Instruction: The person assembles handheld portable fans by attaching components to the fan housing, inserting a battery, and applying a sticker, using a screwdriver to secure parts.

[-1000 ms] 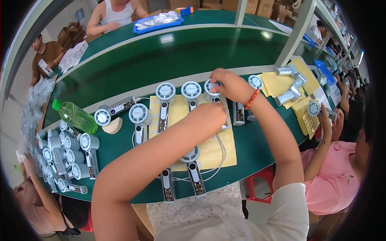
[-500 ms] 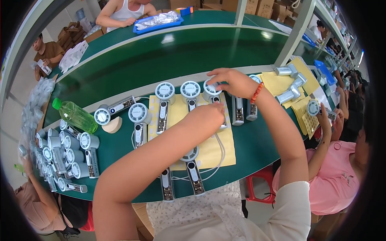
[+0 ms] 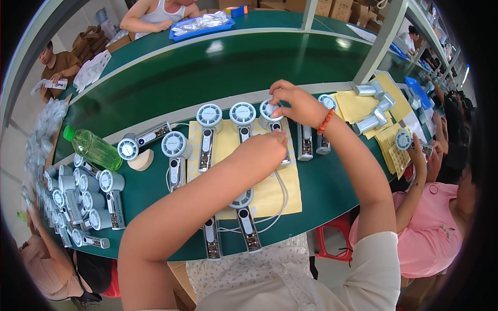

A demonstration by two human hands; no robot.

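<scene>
Reaching right hand (image 3: 301, 106): it is above the round head of one fan (image 3: 267, 110); its fingers are curved and stand partly apart from the thumb, and I cannot tell if the tips touch.
Left hand (image 3: 273, 150): it is at the handle of this same fan; its fingers are bent and mostly hidden, so I cannot tell if they hold it.
Fan: it lies at the upper right of the yellow sheet (image 3: 223, 145), on the green bench (image 3: 324, 181).
Row: two more fans (image 3: 209, 115) lie just to its left.
Cable (image 3: 286, 194): white, it curves over the sheet.
Left side: a green bottle (image 3: 98, 147) is beside a pile of fans (image 3: 93, 202).
Right side: a co-worker in pink (image 3: 415, 223) holds another fan (image 3: 402, 140).
</scene>
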